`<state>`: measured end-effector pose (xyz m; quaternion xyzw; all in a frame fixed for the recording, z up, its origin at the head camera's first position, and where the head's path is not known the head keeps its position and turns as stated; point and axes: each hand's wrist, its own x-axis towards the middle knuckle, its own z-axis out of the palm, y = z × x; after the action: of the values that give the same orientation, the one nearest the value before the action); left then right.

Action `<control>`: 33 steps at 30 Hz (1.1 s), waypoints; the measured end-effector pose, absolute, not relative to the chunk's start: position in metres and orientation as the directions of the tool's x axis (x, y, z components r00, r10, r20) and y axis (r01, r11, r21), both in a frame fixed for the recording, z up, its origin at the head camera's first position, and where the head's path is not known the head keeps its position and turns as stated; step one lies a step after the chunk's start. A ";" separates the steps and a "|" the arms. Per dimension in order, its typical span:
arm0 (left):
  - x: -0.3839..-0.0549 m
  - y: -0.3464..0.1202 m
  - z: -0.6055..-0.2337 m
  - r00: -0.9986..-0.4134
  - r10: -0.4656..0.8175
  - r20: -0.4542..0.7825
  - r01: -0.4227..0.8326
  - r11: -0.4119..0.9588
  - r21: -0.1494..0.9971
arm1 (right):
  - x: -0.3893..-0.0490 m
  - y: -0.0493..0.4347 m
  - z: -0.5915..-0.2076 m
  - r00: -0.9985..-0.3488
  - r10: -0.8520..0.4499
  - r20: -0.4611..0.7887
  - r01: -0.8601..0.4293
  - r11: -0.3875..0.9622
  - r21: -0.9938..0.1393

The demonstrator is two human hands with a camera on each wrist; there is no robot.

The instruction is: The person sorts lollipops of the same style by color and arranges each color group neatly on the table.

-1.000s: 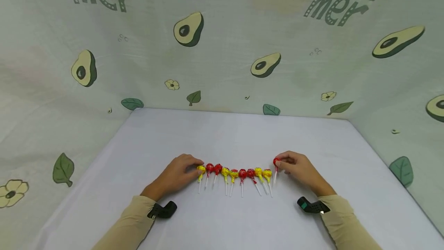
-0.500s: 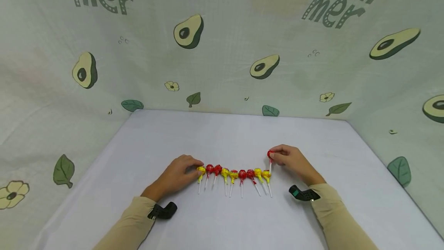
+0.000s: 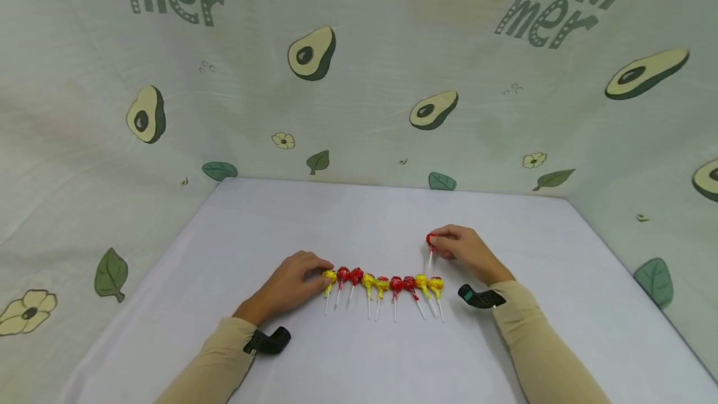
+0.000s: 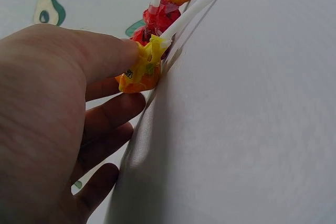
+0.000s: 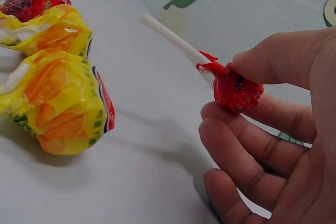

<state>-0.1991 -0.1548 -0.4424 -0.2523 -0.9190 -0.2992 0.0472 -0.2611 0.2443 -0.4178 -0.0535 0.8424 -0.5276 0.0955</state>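
At one o'clock from the row [image 3: 396, 283], the right hand [image 3: 470, 251] pinches a red lollipop [image 3: 430, 240] by its head [image 5: 236, 92] — perhaps to free its stick [image 5: 176, 39] — while the left hand [image 3: 288, 282] pinches, maybe steadies, the nine-o'clock yellow lollipop [image 4: 149, 65].

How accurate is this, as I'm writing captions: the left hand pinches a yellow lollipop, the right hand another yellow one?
Not quite: the right hand pinches a red lollipop, not a yellow one, as the right wrist view shows. The left hand does pinch a yellow lollipop.
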 end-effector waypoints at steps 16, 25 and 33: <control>-0.200 -0.154 -0.443 -0.874 0.426 0.233 0.482 0.706 0.518 | -0.289 0.231 -0.415 -0.972 -0.209 -0.104 0.002 0.439 -0.899; -0.200 -0.154 -0.441 -0.873 0.428 0.234 0.485 0.710 0.510 | -0.306 0.215 -0.415 -0.977 -0.178 -0.115 0.016 0.478 -0.878; -0.201 -0.155 -0.443 -0.871 0.433 0.233 0.488 0.704 0.515 | -0.317 0.202 -0.416 -0.979 -0.161 -0.126 0.034 0.479 -0.877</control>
<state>-0.2013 -0.1554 -0.4430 -0.2499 -0.9219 -0.2923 0.0470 -0.3173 0.2020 -0.4156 -0.0372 0.8544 -0.5093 0.0960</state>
